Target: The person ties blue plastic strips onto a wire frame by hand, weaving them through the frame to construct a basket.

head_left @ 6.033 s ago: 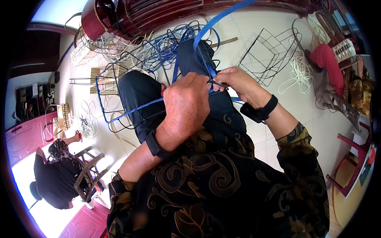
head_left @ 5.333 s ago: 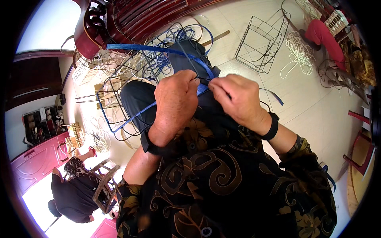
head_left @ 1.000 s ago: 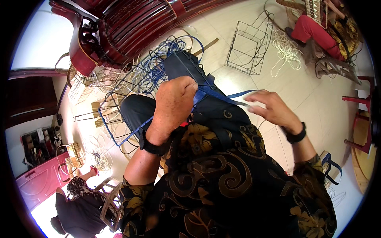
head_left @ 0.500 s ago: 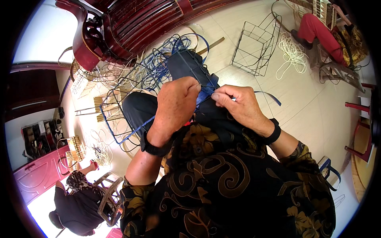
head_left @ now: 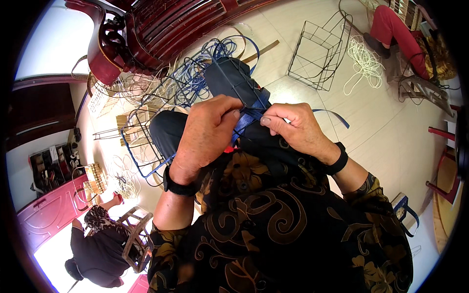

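A dark wire basket frame (head_left: 181,74) lies across my lap, some of its wires wrapped in blue strip. Over my thigh, flat blue plastic strips (head_left: 253,115) cross the frame between my hands. My left hand (head_left: 207,131) is closed, thumb against the bent fingers, at the left end of these strips; its grip is partly hidden. Opposite it, my right hand (head_left: 297,128) pinches the blue strip between thumb and forefinger. A loose blue strip end (head_left: 334,115) curves out beyond the right hand.
Tangled blue and pale strips (head_left: 195,80) lie beyond my knees beside a dark red wooden bench (head_left: 161,36). Another wire frame (head_left: 312,58) and a pale cord bundle (head_left: 365,63) are on the floor. Seated people are at the upper right (head_left: 391,29) and lower left (head_left: 97,249).
My left hand has shifted a little left and toward me, its thumb now farther from the right hand. The right hand stays nearly in place. The whole view has shifted slightly.
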`<state>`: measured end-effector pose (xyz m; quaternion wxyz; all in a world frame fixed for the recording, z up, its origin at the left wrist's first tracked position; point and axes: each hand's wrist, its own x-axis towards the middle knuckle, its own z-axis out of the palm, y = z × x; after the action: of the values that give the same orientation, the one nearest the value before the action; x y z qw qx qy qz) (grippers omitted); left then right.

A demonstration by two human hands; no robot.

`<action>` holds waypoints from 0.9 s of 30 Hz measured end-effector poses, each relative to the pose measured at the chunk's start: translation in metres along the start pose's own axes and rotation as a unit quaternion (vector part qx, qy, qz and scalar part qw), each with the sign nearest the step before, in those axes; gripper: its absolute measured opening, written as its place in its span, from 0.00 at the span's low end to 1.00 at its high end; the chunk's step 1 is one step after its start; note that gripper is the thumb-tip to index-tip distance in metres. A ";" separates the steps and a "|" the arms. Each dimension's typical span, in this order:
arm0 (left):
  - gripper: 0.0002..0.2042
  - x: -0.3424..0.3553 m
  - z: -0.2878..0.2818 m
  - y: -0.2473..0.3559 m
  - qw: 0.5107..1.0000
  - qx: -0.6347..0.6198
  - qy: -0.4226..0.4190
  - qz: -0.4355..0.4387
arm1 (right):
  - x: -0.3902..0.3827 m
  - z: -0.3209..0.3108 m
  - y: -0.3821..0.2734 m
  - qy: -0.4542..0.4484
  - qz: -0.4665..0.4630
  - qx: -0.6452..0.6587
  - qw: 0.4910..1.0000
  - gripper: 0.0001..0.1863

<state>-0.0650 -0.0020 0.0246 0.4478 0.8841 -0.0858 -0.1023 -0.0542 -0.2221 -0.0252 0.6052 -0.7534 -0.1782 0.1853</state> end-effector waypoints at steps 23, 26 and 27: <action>0.05 -0.003 0.010 -0.004 0.993 0.068 0.076 0.066 | 0.000 -0.001 0.003 -0.018 0.017 -0.006 1.000 0.10; 0.05 -0.004 0.011 -0.005 0.993 0.064 0.076 0.064 | -0.002 0.000 0.003 -0.019 0.025 -0.005 0.999 0.10; 0.05 -0.004 0.011 -0.005 0.993 0.062 0.075 0.061 | -0.003 0.001 0.002 -0.020 0.027 -0.004 0.999 0.10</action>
<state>-0.0717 -0.0063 0.0145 0.4027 0.9084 -0.1121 -0.0025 -0.0567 -0.2232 -0.0273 0.5931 -0.7567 -0.1706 0.2158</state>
